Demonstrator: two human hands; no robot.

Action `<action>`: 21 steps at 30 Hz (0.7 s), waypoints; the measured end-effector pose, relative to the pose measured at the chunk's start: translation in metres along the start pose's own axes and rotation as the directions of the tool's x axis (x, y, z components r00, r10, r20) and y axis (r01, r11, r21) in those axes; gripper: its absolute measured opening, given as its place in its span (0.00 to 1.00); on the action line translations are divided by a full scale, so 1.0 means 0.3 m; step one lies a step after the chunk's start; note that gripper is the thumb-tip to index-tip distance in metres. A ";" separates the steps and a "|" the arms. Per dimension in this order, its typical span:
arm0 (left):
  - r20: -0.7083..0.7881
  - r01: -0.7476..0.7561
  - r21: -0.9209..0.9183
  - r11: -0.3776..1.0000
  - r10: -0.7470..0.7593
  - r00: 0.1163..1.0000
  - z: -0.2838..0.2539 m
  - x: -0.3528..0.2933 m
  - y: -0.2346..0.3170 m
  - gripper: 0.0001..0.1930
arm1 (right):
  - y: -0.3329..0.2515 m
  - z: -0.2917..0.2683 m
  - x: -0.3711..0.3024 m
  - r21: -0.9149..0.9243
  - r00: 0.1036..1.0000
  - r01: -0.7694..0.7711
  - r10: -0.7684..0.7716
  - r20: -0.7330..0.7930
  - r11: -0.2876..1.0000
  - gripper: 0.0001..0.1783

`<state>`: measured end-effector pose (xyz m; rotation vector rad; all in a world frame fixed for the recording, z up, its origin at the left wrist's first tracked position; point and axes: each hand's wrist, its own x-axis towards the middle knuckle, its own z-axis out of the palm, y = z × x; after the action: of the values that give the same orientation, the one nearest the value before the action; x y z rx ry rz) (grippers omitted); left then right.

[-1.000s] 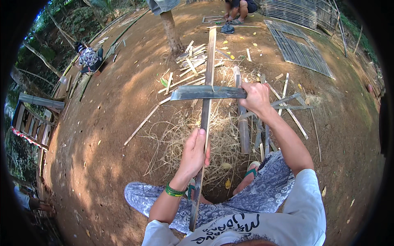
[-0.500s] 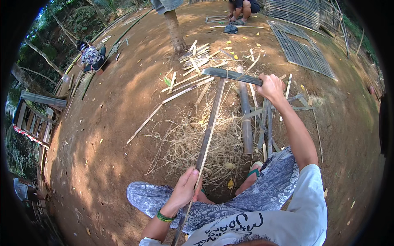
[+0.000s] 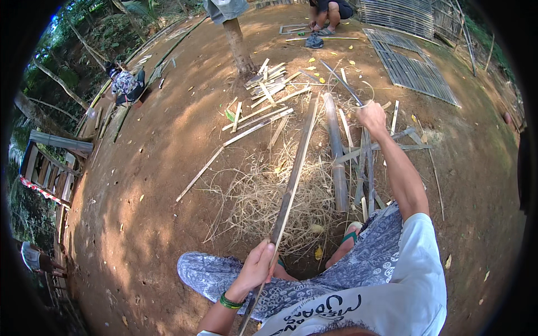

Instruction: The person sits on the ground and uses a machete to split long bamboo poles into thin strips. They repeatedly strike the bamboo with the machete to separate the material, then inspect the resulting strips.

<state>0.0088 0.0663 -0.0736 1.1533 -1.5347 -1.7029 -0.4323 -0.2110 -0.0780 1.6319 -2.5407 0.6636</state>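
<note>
To the tree's (image 3: 239,49) right, a dark bag (image 3: 314,41) and a slatted panel (image 3: 419,77) are lying; to its left, a person (image 3: 125,84) is crouching.

brown earth floor (image 3: 465,224) below left hand (image 3: 259,264) and right hand (image 3: 372,116) | dappled sunlight (image 3: 115,224) on it, left of left hand | slatted wall (image 3: 397,21) far beyond right hand | roofed shelter (image 3: 61,141) far left of both

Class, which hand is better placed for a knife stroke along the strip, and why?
Probably the right hand: it holds the knife, apart from the bamboo strip, while the left hand grips that strip.
</note>
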 end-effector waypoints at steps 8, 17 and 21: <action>-0.118 0.074 -0.334 0.940 -0.119 0.986 -0.054 0.190 0.043 0.23 | -0.159 -0.044 -0.210 0.320 0.981 0.130 -0.168 0.095 0.938 0.16; -0.121 -0.017 -0.475 0.880 -0.046 0.992 0.028 0.396 0.152 0.25 | -0.369 -0.133 -0.616 0.445 0.664 0.678 -0.748 -0.027 0.586 0.05; -0.107 -0.027 -0.403 0.915 -0.018 0.994 0.028 0.413 0.175 0.30 | -0.367 -0.146 -0.643 0.431 0.600 0.751 -0.790 -0.127 0.501 0.09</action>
<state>-0.0636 -0.0450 -0.0501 1.0019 -1.0491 -1.8123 -0.2585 -0.0679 -0.0541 2.6959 -1.3790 1.0893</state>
